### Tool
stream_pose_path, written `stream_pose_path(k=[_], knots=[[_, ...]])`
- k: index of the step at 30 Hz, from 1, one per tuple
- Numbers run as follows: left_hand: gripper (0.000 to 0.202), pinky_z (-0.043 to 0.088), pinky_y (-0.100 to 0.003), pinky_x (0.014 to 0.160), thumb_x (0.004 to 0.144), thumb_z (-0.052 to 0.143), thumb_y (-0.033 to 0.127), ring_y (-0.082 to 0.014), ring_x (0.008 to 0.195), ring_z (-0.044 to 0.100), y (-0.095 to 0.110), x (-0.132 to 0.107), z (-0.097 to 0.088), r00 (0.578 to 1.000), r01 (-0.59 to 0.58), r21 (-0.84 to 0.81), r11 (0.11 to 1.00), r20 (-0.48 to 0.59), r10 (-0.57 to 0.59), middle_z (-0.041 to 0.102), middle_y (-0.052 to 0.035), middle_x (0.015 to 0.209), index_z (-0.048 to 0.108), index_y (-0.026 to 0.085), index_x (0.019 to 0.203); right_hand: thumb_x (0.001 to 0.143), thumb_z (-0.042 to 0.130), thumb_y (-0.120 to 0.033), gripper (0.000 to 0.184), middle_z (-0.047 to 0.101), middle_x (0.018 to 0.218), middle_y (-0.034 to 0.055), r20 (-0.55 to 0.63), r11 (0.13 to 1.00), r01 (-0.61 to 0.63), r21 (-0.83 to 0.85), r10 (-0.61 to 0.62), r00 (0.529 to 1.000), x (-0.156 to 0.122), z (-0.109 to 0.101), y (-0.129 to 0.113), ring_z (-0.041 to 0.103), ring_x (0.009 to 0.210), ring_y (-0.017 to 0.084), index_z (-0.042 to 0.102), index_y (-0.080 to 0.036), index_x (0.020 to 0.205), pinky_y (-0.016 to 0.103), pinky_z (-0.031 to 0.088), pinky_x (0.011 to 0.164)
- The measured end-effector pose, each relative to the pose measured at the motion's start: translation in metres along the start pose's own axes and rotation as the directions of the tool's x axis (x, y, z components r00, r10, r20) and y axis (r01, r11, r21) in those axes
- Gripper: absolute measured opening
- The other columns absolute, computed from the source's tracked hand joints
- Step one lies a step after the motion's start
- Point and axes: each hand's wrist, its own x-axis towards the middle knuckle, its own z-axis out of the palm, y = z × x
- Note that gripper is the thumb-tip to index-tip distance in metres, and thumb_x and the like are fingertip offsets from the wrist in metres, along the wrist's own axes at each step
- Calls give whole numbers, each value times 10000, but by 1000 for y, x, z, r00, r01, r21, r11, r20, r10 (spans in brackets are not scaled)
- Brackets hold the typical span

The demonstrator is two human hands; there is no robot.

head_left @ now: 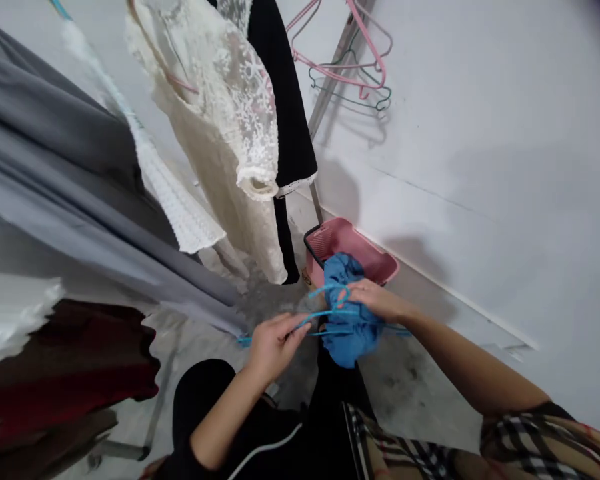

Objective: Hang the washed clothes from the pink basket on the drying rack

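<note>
Low in front of my legs, my left hand [276, 343] pinches the side of a light-blue hanger [321, 313]. A crumpled blue piece of clothing [350, 347] is bunched around the hanger's middle, its exact shape lost in the folds. From the other side my right hand [375, 298] is closed on the blue clothing close to the hanger; some of its fingers are hidden. Thin blue hanger wire sticks out past both hands. Just behind the clothing sits a pink plastic basket [337, 235], partly covered by it.
Cream lace clothing [215, 87] and a black garment [287, 120] hang ahead. Grey cloth [70, 160] and dark red clothing [70, 373] hang at the left. Pink hangers [353, 77] and a green hanger [325, 88] hang by the white wall [505, 167].
</note>
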Motion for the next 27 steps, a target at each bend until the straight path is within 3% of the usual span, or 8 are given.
stream_pose_path(k=[6,11,16,19,21,24,25,27], knots=[[281,489,-232,660,935,543,358,-145,695,658,25,-12,-2,999,17,-16,1000,-41,-18,730,-40,774,743,235,1090,940,530,-485,359,661,1054,51,166,992,63,107,-80,983,-63,0,-26,637,907,178,657,-163,1037,325,553,798],[262,501,-252,720,919,574,340,-167,795,694,45,-14,-9,994,18,27,999,-108,-15,758,-55,888,744,228,1084,893,273,-752,741,696,852,74,222,970,144,199,-187,957,-85,-29,-50,634,807,188,720,-164,838,307,514,739],[268,465,-215,637,940,541,351,-121,657,632,71,-13,-14,984,-88,132,987,-140,107,688,-13,713,736,251,1095,849,547,-612,488,663,768,42,340,956,292,38,-287,896,-102,-38,-82,587,728,150,723,-160,807,272,463,708],[300,503,-273,794,940,536,366,-161,844,652,83,-11,-16,916,-154,232,961,-330,226,708,-42,890,686,260,1178,908,468,-565,509,609,650,30,131,953,289,-91,-276,952,-108,-39,-96,523,601,118,679,-160,683,255,421,610],[369,454,-400,987,890,610,381,-253,1152,573,87,-11,-16,802,-188,355,916,-483,352,650,-95,1179,632,260,1237,908,449,-607,550,568,588,22,-74,963,251,-99,-258,963,-110,-50,-103,483,538,109,659,-161,665,251,392,542],[492,336,-525,1101,835,680,347,-332,1376,364,86,-16,-12,640,-238,447,862,-595,486,459,-135,1420,542,266,1300,857,503,-685,573,516,525,0,-368,966,259,15,-236,899,-119,-77,-120,438,459,88,645,-157,686,233,342,440],[506,336,-527,1103,845,669,328,-327,1383,356,83,-17,-8,629,-258,436,862,-601,493,434,-142,1434,510,269,1322,840,533,-689,566,507,513,-8,-449,954,291,70,-230,863,-124,-87,-129,435,435,79,632,-154,684,223,333,415],[540,349,-524,1098,874,629,328,-313,1374,378,77,-17,3,689,-275,367,889,-570,448,418,-158,1443,441,265,1377,826,587,-660,532,496,480,-23,-553,911,368,187,-212,805,-136,-103,-153,440,387,65,600,-150,672,202,325,376]])
